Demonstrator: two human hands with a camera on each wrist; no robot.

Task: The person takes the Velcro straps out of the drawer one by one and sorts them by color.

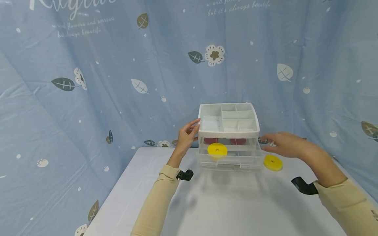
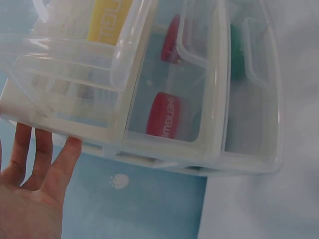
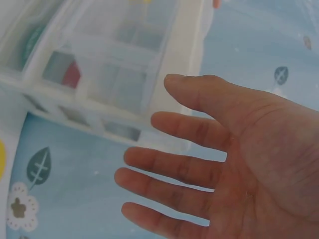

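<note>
A white drawer organizer with clear drawers and a divided top stands on the table. Its upper clear drawer is pulled out, holding a yellow disc with a small centre hole. My left hand touches the organizer's left side with extended fingertips. Off the right side, my right hand is spread with nothing in it; its palm and separated fingers show in the right wrist view. A second yellow disc lies on the table below that hand.
Lettered red rolls sit in the middle drawer, and a green one in the bottom drawer. The white-covered table extends in front of the organizer. A patterned blue curtain hangs close behind it.
</note>
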